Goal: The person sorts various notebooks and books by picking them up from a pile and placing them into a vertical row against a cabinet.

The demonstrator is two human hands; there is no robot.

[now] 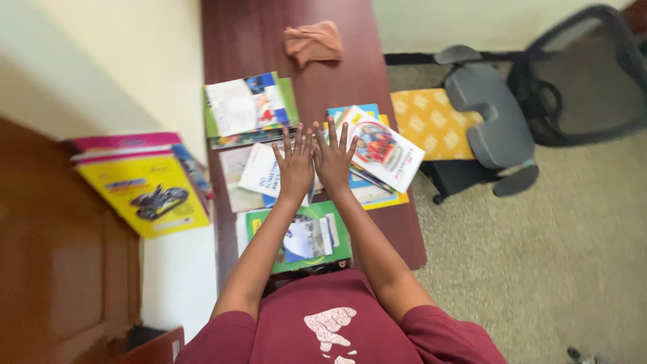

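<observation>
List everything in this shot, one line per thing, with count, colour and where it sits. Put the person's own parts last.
desk: one, dark reddish wood, centre, running away from the person
cloth: one, orange-brown, crumpled at the desk's far end
books and booklets on the desk: several, exact count unclear, mostly green, white, blue and yellow, spread under and around the hands
side stack of books: a few, yellow on top, pink beneath, on a ledge at left
office chair: one, grey and black, at right
cushion: one, yellow patterned, beside the chair
carpet: beige, at right
left hand: flat, fingers spread, on the booklets
right hand: flat, fingers spread, beside the left
</observation>
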